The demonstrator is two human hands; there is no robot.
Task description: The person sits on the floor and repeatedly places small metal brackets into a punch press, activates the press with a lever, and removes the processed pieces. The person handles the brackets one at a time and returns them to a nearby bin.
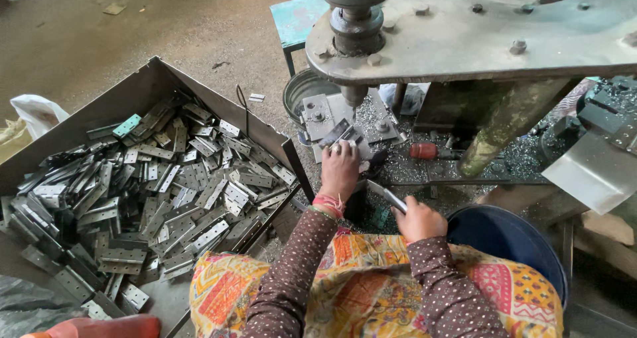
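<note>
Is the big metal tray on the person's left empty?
No, the tray is heaped with flat metal hinge plates, piled across most of its floor.

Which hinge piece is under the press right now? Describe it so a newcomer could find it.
Start at the big grey press at top and follow its spindle down to the punch tip. Just below, on the die plate, lies one metal hinge leaf, held by the left hand. Unlike the heap of leaves in the metal tray on the left, it lies alone under the punch; the right hand holds another.
</note>
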